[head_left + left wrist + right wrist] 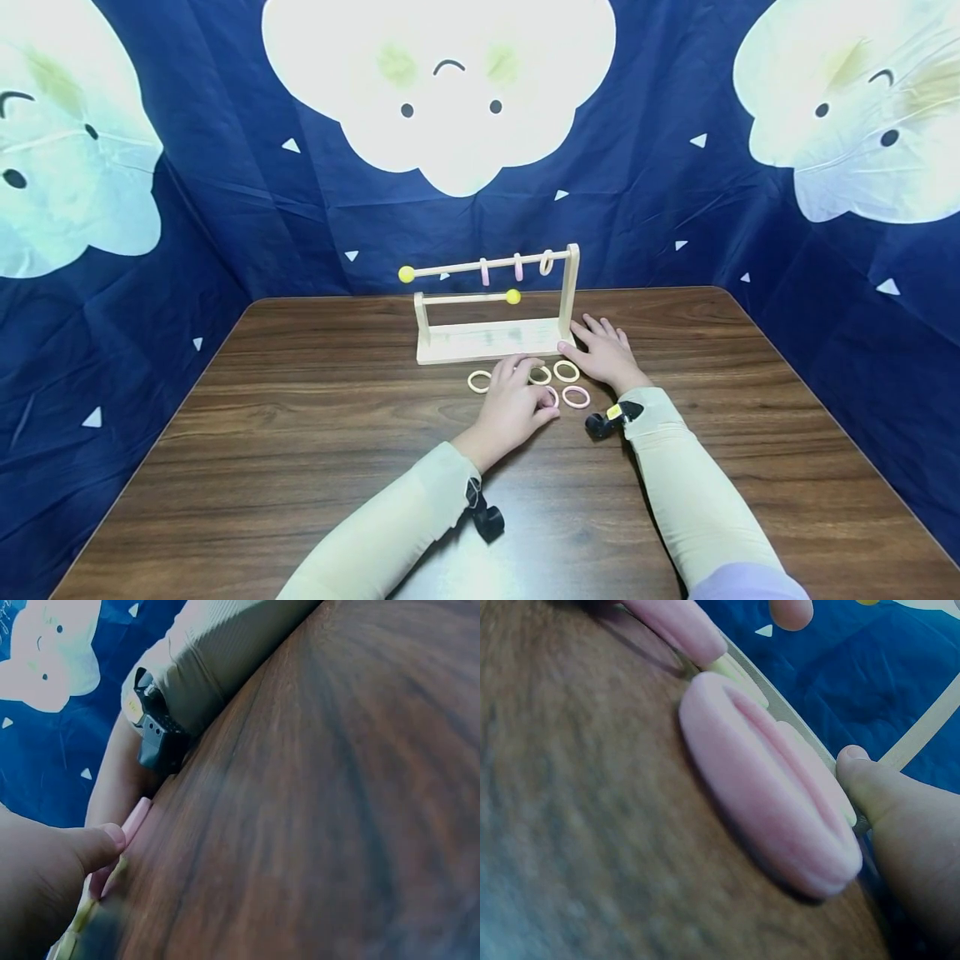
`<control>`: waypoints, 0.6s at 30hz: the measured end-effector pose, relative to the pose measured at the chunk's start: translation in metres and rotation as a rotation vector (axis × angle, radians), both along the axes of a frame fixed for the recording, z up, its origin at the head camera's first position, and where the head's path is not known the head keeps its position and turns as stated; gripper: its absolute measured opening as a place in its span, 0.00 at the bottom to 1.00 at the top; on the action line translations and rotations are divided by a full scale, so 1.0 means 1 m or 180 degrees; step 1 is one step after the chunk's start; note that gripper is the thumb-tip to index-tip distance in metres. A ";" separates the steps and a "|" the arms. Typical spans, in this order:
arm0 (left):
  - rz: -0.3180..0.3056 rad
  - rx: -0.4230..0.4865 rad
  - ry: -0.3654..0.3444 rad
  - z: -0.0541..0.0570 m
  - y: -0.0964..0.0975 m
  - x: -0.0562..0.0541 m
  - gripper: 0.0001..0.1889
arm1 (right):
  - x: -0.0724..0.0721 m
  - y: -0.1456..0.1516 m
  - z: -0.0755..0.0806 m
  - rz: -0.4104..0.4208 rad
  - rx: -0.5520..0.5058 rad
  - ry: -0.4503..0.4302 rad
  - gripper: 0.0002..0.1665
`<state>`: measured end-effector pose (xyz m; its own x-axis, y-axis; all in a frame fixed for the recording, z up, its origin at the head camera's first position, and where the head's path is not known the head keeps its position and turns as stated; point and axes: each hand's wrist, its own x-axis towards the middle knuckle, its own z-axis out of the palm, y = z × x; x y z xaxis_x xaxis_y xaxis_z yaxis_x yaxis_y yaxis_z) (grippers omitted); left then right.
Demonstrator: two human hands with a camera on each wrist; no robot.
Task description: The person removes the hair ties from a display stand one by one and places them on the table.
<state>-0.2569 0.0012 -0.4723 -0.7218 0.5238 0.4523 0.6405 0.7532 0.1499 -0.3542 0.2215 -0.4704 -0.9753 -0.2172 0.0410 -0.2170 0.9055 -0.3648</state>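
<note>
A wooden stand [491, 337] has two horizontal rods with yellow end balls. On its upper rod hang two pink rings and a pale wooden ring [547, 263]. My left hand [510, 408] is low over loose rings in front of the base, pinching a pink ring [679, 626] by its edge; the fingers partly cover it. Another pink ring [576, 397] lies flat to its right. Pale rings, one at the left [479, 382] and one at the right [567, 371], lie near the base. My right hand [606, 357] rests at the stand's right end, thumb against the base corner, fingers extended beside the post.
Everything stands on a brown wooden table [315, 442]. Behind it hangs a blue cloth [637, 233] with white clouds. Black wrist cameras, one on the left cuff [487, 521] and one on the right cuff [600, 425], sit close above the tabletop.
</note>
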 end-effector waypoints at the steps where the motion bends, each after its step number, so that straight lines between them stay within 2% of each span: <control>1: -0.0014 0.0008 0.0003 0.000 0.000 0.000 0.11 | 0.000 0.000 0.000 0.0000 0.0005 -0.0004 0.45; 11: 0.0011 0.0023 -0.0015 -0.001 0.001 0.001 0.12 | 0.000 0.000 0.000 -0.0002 0.0027 -0.0017 0.45; 18: 0.0076 0.0008 -0.0167 0.000 0.003 0.001 0.13 | -0.001 0.000 -0.001 -0.0002 0.0016 -0.0039 0.45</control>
<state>-0.2557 0.0040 -0.4720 -0.7570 0.5050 0.4147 0.6134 0.7679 0.1847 -0.3556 0.2220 -0.4713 -0.9758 -0.2168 0.0278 -0.2120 0.9074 -0.3628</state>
